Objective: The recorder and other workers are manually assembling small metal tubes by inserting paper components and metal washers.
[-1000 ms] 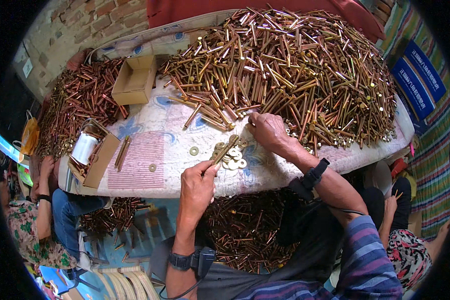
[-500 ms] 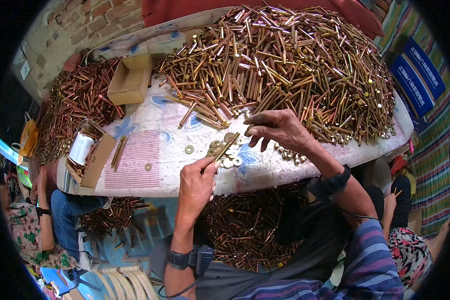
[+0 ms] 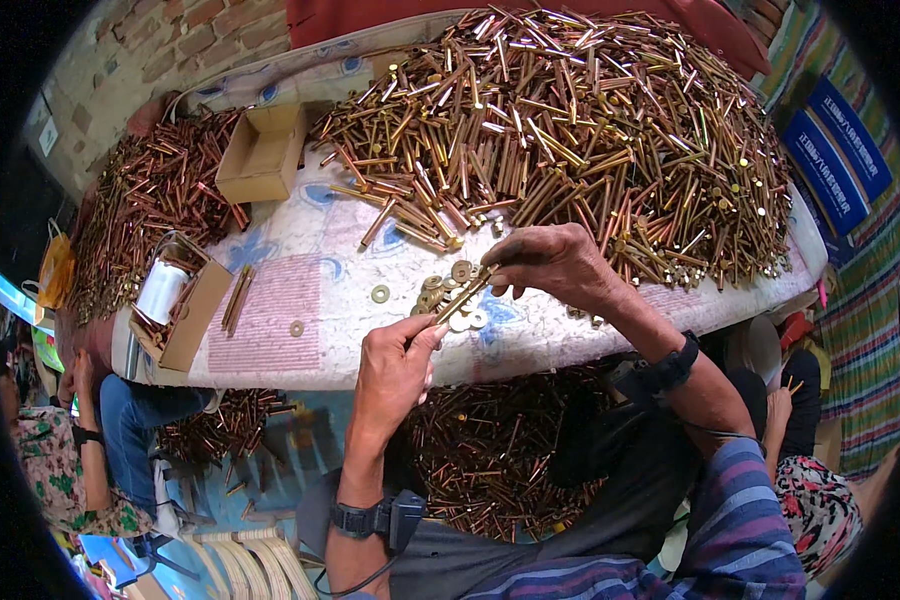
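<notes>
Above loose washers [image 3: 431,298] on the cloth-covered counter [image 3: 355,325], the left hand [image 3: 392,362] grips a brass-coloured bolt [image 3: 461,299] while the right hand [image 3: 555,264] pinches its far tip, work that seemingly calls for steady alignment next.

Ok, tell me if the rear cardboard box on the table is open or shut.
Open: no flap covers the rear cardboard box, and its inner walls show.

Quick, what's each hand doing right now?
Left hand: closed, holding at least one metal rod.
Right hand: pinched closed at the metal rod's far end; anything small hidden inside can't be told.
</notes>
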Demonstrator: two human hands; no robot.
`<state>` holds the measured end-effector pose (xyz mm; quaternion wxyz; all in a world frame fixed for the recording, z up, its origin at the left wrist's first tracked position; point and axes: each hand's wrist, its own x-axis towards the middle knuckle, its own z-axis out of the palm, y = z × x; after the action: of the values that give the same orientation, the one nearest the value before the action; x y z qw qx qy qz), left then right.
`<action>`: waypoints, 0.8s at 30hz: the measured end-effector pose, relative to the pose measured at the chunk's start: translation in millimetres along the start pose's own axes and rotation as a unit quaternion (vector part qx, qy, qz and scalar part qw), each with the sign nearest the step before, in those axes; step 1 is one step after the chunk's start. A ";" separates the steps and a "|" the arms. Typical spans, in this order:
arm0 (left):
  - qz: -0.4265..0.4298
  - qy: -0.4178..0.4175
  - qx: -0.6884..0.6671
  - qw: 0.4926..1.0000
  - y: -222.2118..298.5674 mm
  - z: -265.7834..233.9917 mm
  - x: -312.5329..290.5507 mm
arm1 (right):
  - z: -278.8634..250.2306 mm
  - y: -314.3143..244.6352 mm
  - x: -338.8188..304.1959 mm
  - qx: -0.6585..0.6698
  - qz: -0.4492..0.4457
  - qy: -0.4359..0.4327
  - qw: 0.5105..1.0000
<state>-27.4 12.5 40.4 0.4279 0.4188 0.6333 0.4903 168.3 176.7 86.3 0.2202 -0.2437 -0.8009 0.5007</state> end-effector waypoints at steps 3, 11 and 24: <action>-0.005 -0.006 0.005 1.000 1.6 -3.6 -1.2 | 2.5 1.2 0.8 0.008 -0.015 -0.008 1.000; 0.023 -0.013 0.028 0.999 3.2 -6.0 -1.3 | 2.7 -1.7 -0.2 -0.023 0.000 -0.012 1.000; 0.081 -0.015 0.089 0.993 -11.0 -1.0 4.1 | 6.0 -2.4 -2.2 -0.098 0.033 -0.036 0.994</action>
<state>-30.7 14.3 29.2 0.3573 0.5124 0.6319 0.4587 166.0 170.3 85.8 0.1499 -0.2723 -0.8451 0.4350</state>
